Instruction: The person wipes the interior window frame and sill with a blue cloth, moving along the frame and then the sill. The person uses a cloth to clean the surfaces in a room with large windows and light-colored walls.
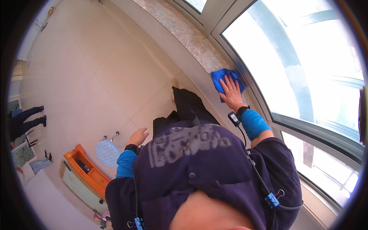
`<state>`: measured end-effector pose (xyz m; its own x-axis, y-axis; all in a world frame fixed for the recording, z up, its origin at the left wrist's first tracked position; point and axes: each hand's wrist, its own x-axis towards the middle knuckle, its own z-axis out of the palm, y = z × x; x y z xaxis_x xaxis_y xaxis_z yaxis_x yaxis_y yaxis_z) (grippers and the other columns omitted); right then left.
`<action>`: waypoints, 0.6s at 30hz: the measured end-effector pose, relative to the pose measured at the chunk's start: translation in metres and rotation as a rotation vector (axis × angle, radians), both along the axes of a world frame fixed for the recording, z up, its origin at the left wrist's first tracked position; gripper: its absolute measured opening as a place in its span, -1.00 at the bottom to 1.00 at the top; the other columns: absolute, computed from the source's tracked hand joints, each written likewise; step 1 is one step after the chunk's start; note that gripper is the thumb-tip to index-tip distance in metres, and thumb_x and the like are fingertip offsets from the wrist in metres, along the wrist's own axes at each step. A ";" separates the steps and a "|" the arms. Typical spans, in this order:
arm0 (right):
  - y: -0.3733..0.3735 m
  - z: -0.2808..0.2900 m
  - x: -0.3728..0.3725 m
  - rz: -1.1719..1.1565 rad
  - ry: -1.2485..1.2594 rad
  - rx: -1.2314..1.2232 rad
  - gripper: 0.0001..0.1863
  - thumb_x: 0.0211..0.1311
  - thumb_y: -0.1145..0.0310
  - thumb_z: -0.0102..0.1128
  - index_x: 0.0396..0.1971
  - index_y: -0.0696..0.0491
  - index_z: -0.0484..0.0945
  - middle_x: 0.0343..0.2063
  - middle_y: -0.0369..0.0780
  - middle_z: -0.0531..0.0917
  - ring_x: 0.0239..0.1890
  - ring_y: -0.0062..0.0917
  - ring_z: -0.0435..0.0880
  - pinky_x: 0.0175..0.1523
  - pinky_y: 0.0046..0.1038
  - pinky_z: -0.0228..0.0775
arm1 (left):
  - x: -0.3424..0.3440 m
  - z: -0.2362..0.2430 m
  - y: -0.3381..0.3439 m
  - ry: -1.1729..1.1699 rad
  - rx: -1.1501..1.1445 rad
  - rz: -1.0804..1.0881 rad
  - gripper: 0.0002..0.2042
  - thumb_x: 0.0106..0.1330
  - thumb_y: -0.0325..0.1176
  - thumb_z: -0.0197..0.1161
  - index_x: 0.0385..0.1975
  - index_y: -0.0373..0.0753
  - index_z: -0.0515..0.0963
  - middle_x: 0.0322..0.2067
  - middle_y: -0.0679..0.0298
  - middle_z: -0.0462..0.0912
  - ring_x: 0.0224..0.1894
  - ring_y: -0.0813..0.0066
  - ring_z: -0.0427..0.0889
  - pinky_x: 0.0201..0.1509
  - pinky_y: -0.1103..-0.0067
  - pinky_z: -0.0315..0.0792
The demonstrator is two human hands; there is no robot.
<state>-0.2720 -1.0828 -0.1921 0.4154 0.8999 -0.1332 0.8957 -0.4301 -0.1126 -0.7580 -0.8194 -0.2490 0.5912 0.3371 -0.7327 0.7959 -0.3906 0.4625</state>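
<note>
My right hand lies flat on a blue cloth, its fingers spread and pressing it down. The cloth rests crumpled on the speckled stone window sill, close against the metal window frame. My left hand hangs by my left side above the floor, with nothing in it and its fingers loosely apart. Both forearms wear bright blue sleeve covers and dark wrist bands. A small device on a cable sits beside my right wrist.
Glass window panes run along the right. To the left stand a round light-blue stool and a cabinet with an orange top. Farther left, the dark-trousered legs of another person show. Pale tiles cover the floor.
</note>
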 end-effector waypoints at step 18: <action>0.297 -0.026 0.055 0.035 -0.003 0.234 -0.27 0.32 -0.04 0.05 0.43 -0.18 0.10 0.46 -0.18 0.08 0.49 -0.24 0.01 0.48 0.01 -0.19 | 0.062 0.015 0.129 0.151 0.046 0.025 -0.52 0.33 -0.10 0.15 0.14 -0.30 0.49 0.07 -0.09 0.57 0.15 -0.03 0.51 0.24 0.29 0.38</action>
<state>-0.2172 -0.7861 -0.2183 0.3837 0.9198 0.0816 0.9099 -0.3616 -0.2031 -0.6958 -0.6905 -0.2345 0.4670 0.3855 -0.7958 0.8646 -0.3880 0.3194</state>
